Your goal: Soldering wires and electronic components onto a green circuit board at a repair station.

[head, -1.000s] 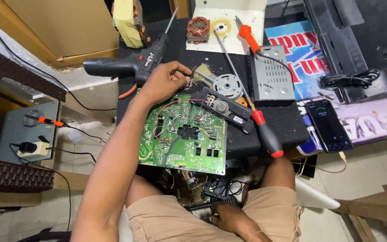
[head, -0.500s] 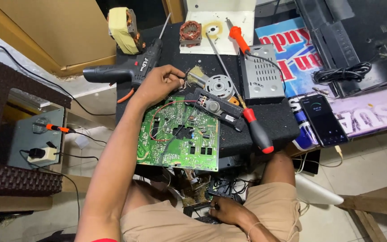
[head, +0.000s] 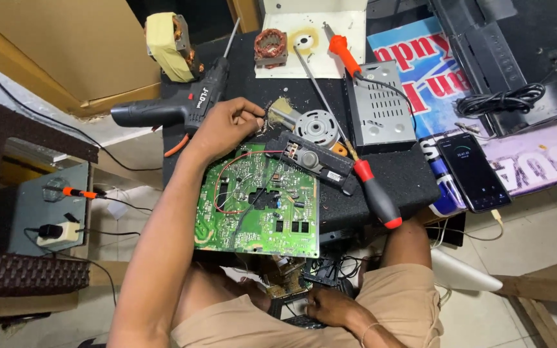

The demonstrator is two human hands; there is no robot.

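Green circuit board [head: 259,206] lies below left hand [head: 224,125], fingers pinching something small; right hand [head: 330,308] grips dark parts.

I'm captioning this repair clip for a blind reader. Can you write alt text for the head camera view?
Seen from above, a person's left hand rests on a black work mat at the top edge of a green circuit board, beside a black power drill. Their right hand reaches among dark parts in their lap. A red-handled screwdriver, a small motor and a smartphone lie nearby.
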